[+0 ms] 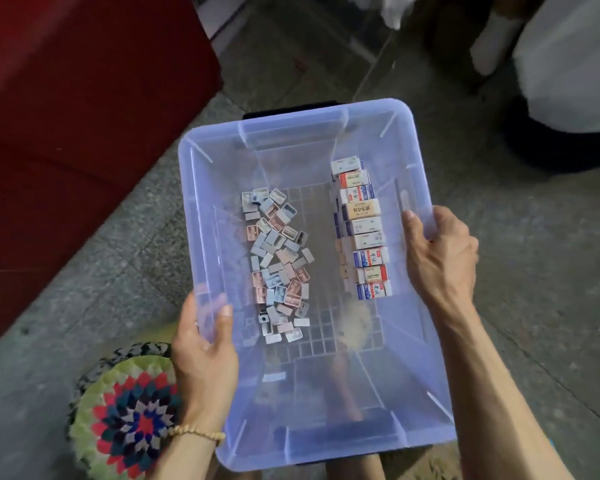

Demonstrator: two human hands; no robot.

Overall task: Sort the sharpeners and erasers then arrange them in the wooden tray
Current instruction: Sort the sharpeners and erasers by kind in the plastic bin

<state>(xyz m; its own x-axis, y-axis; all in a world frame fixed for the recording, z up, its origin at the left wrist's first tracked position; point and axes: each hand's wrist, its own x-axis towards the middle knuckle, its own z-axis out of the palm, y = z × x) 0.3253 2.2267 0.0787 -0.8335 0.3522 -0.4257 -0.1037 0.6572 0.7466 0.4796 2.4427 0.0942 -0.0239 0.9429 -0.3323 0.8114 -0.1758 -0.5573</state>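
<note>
Hands, left hand [201, 344] and right hand [437, 251], grip the clear bin's [291, 133] side rims; sharpeners [278, 265] and erasers [366, 230] lie separated inside, so keeping it level should preserve the sort.

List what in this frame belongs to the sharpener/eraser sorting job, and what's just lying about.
Job:
- sharpeners, loose pile on the left of the bin
- erasers, lined up along the right
- clear plastic bin holding both
- left hand and right hand, gripping the bin's side rims

Lying about:
- crocheted round cushion
- red furniture

No wooden tray in view.
</note>
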